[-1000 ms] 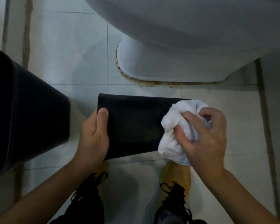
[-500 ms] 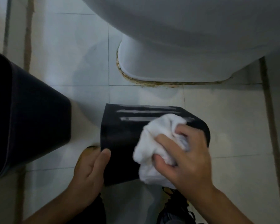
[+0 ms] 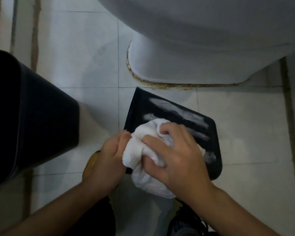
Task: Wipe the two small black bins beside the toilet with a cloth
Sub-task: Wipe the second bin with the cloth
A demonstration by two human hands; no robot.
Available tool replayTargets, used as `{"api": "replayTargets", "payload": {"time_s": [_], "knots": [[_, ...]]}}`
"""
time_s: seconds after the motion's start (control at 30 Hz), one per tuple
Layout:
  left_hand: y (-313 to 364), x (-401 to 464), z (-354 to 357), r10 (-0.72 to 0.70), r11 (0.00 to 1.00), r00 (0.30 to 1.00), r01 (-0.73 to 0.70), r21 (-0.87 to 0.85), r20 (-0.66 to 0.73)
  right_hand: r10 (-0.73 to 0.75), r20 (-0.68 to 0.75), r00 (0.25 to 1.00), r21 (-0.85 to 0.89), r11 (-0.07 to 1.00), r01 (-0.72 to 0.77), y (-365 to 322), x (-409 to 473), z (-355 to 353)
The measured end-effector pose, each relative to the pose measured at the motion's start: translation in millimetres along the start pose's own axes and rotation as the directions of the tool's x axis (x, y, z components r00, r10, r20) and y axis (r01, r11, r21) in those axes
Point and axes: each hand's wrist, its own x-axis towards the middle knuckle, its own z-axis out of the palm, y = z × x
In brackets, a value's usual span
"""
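Note:
A small black bin [image 3: 162, 109] is held tipped on its side above the tiled floor, just in front of the toilet base, with pale wet streaks on its upper face. My right hand [image 3: 175, 155] presses a crumpled white cloth [image 3: 143, 155] against the bin's near left part. My left hand [image 3: 109, 160] grips the bin's near left edge and touches the cloth. A second, larger-looking black bin [image 3: 34, 123] stands upright at the left, apart from both hands.
The white toilet [image 3: 194, 40] fills the top right, with a brown stained seam around its base. Pale floor tiles [image 3: 85, 53] lie between the toilet and the standing bin. My dark shoes [image 3: 186, 223] show at the bottom edge.
The held bin has turned, showing a face with wet streaks. My right hand and the cloth have slid left along it. My left hand shifted to the bin's near left edge, beside the cloth.

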Motion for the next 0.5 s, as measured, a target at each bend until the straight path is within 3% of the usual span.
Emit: {"api": "replayTargets", "payload": {"time_s": [0.1, 0.13, 0.17, 0.23, 0.4, 0.5], "knots": [[-16.5, 7.4, 0.0, -0.026, 1.0, 0.998, 0.027, -0.017, 0.056, 0.004, 0.031, 1.0, -0.039, 0.999, -0.003, 2.6, 1.8, 10.8], [-15.1, 9.3, -1.5, -0.059, 0.997, 0.989, 0.065, -0.041, 0.137, -0.004, 0.033, 0.999, -0.034, 0.999, 0.005, 4.4, -0.2, 13.1], [-16.4, 10.8, -2.2, -0.019, 1.0, 0.986, 0.015, 0.028, 0.167, -0.019, 0.033, 0.999, -0.028, 0.999, 0.02, 5.4, -3.5, 15.5], [-21.9, 13.7, -2.7, 0.027, 0.994, 0.997, -0.034, 0.101, 0.071, -0.058, 0.059, 0.997, -0.045, 0.997, 0.061, 7.0, -12.7, 21.8], [-24.7, 4.5, 4.1, -0.136, 0.99, 0.984, 0.14, -0.028, 0.116, -0.158, 0.144, 0.977, -0.115, 0.978, 0.175, 21.6, -18.8, 37.7], [-28.9, 3.9, 7.3, -0.17, 0.978, 0.977, 0.183, -0.098, 0.126, -0.004, 0.093, 0.996, -0.125, 0.992, 0.015, 30.4, 7.8, 45.3]]}}
